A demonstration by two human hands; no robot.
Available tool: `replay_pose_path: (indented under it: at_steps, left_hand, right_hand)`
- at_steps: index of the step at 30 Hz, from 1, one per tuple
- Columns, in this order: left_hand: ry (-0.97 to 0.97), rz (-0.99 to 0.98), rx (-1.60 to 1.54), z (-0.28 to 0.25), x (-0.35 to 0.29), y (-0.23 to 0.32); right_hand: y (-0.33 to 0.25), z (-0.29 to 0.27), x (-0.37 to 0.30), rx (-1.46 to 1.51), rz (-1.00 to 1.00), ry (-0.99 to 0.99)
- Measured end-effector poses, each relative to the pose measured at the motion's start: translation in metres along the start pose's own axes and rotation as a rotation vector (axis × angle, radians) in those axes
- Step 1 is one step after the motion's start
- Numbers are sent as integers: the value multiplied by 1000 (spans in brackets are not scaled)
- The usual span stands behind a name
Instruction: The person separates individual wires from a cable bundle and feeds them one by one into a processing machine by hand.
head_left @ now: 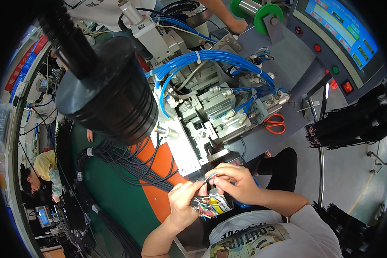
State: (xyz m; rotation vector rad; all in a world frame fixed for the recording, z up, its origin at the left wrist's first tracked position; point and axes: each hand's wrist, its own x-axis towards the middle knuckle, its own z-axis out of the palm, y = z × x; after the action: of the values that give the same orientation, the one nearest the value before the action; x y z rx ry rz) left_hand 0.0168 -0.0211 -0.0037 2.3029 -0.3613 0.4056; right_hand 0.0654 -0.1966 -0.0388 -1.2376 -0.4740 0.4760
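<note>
Hands meet close to the person's chest, just off the near edge of the grey machine (210, 124): the left hand (184, 202) is closed around a bundle of multicoloured wires (207, 205), and the right hand (236, 182) pinches single wire ends at its top. Black cables (124, 165) crowd the green and orange worktop (116, 193) to the left, orange scissors (274, 123) lie well apart on the right, and open floor (352, 172) lies beyond.
</note>
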Motion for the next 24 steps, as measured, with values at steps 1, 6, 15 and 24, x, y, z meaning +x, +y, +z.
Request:
replay_pose_path:
  at_steps: [1,6,15,24]
  left_hand:
    - [-13,0,22,-1,1,1]
    - [74,63,149,6,-2,0]
    - [29,135,174,8,-1,-1]
    - [16,112,135,9,-5,-2]
  right_hand:
    - [0,3,0,-292,-133,55]
    - [-4,19,-1,-869,-538,198]
    - [5,-12,6,565,307,-94]
    - [6,-8,6,-211,-52,20]
